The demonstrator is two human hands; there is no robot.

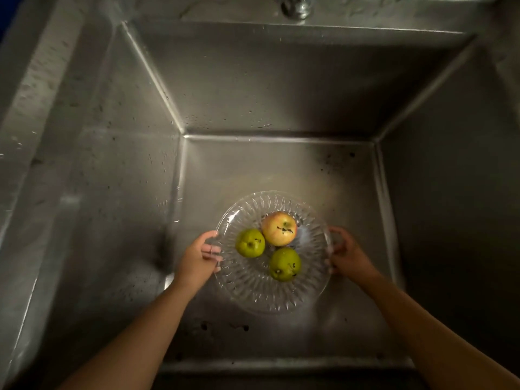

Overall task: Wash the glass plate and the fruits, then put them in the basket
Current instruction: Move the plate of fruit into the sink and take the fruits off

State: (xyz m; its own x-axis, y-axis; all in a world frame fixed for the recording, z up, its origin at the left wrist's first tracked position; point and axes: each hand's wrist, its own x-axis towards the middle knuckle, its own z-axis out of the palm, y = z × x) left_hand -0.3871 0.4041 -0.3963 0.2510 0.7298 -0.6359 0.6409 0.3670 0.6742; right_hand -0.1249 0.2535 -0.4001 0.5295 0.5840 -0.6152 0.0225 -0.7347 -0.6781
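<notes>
Two hands: both grip one glass plate (254, 288) by opposite edges, inside a deep steel sink (140, 192).
Left hand (200, 257): closed on the plate's left rim, thumb over the top edge, fingers curled against the rim.
Right hand (343, 253): closed on the plate's right rim, fingers wrapped round the edge.
Plate position: over the sink floor, nearer its front edge than its back wall; whether it rests on the floor or hangs just above cannot be told.
Plate contents: three fruits, clustered near the middle.
Red-yellow apple (279, 228): toward the plate's far side, dark specks on its skin.
Left green apple (250, 243): just beside the red-yellow one, apparently touching it.
Near green apple (285, 264): at the plate's near side, close under the red-yellow one.
Open room: bare floor lies behind the plate up to the back wall, with a narrower strip at the left, right and front.
Sink surfaces: droplets on the walls, dark specks on the floor near the front edge and back right corner.
Tap (295, 5): above the back rim, centred; no stream visible.
</notes>
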